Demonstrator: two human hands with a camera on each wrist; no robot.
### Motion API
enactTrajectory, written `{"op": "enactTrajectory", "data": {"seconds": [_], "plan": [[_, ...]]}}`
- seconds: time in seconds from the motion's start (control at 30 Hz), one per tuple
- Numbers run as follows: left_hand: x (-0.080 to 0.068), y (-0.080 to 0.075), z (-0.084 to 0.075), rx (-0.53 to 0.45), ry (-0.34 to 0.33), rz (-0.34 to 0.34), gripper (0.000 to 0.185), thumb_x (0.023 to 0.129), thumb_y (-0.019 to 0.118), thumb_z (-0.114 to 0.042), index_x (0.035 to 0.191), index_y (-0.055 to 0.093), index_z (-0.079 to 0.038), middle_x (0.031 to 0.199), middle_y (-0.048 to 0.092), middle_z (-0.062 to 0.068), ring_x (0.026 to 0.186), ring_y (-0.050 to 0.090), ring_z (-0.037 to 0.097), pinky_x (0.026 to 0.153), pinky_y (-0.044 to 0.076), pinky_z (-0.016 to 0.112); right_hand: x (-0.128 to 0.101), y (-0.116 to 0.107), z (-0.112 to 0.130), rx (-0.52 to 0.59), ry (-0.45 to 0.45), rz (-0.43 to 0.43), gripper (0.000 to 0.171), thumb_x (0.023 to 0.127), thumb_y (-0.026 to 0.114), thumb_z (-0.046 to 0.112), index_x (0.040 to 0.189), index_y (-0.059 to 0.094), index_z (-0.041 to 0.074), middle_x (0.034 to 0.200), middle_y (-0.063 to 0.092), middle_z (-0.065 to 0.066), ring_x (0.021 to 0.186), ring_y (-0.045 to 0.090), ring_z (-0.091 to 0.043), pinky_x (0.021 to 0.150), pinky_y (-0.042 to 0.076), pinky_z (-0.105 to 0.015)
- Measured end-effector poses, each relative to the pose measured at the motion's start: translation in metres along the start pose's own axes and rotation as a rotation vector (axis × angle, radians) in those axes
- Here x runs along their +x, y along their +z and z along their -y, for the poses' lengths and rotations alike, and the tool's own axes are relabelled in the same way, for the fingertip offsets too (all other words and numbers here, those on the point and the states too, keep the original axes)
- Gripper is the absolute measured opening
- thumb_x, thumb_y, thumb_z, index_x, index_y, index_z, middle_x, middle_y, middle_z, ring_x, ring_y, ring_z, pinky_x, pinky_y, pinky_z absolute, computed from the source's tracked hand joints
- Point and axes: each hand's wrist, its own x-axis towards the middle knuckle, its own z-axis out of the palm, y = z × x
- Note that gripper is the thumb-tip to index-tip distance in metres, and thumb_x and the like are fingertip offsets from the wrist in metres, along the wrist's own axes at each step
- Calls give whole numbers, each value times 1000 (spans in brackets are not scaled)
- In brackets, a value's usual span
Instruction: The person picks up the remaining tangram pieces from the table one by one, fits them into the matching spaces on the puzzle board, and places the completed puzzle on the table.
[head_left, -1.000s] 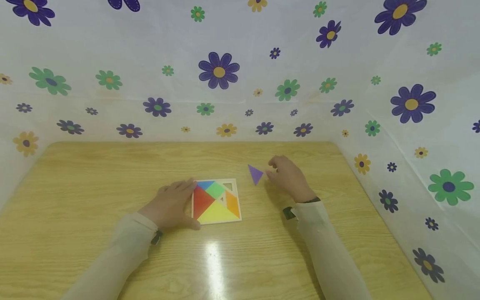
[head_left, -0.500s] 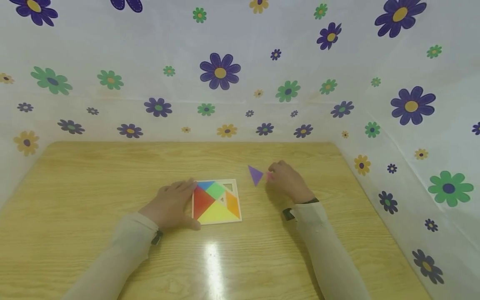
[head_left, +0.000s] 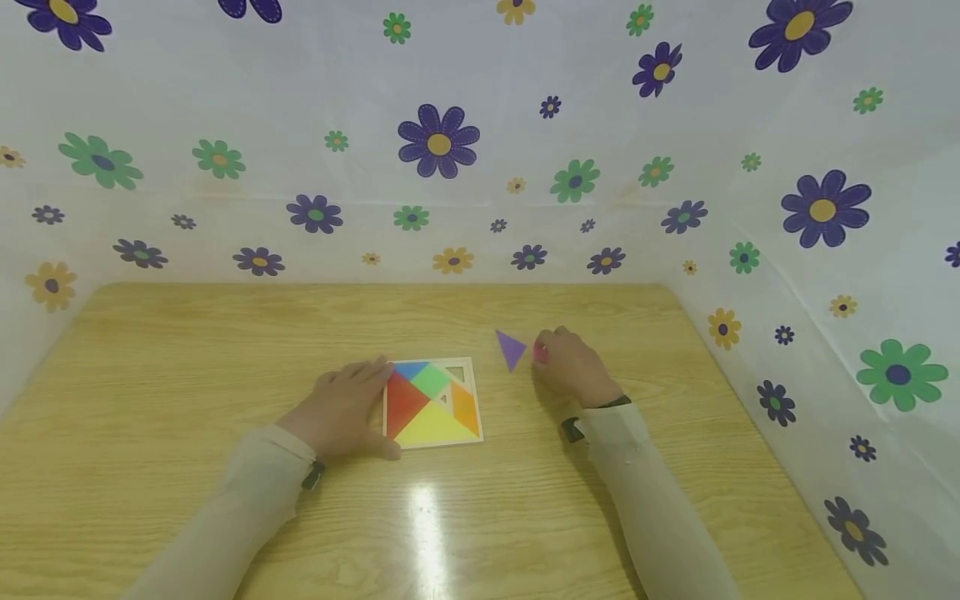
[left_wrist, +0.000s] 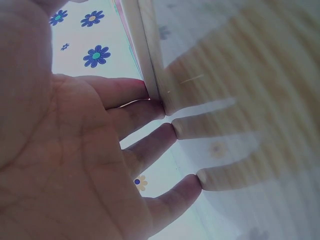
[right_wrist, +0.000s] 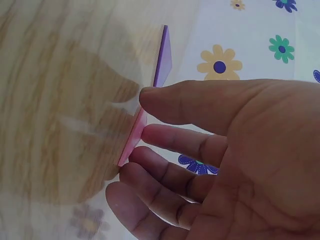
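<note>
Head view: the left hand (head_left: 341, 410) lies flat, fingers straight, against the left edge of the square wooden puzzle tray (head_left: 433, 403) on the wooden counter (head_left: 187, 375), while the right hand (head_left: 573, 365) pinches a small pink flat piece (head_left: 538, 352) just right of the loose purple triangle piece (head_left: 511, 348). Left wrist view: straight fingers (left_wrist: 150, 112) press the tray's edge (left_wrist: 145, 50), gripping nothing. Right wrist view: curled fingers (right_wrist: 175, 102) touch the pink piece (right_wrist: 132, 137) on the counter; such a thin piece might slip, or nudge the purple triangle (right_wrist: 163, 57).

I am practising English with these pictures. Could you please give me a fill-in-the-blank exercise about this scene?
1. The left hand rests against the left edge of the puzzle ____.
2. The right hand pinches a small ____ piece.
3. The loose triangle beside the right hand is ____.
4. The largest piece at the near edge of the puzzle tray is ____.

Missing words: tray; pink; purple; yellow
</note>
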Motion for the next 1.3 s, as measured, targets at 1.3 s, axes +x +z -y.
{"op": "enactTrajectory", "data": {"seconds": [1.3], "plan": [[-2,-1,-2,-1,-6,-2,122,70,83,-69,161,33,-5,167,31,17,151,30,43,118,27,68,-7,-7,8,62,101,129,35,80,68,10,112,59,0,108,56,-15,92,54,-29,78,51,-42]]}}
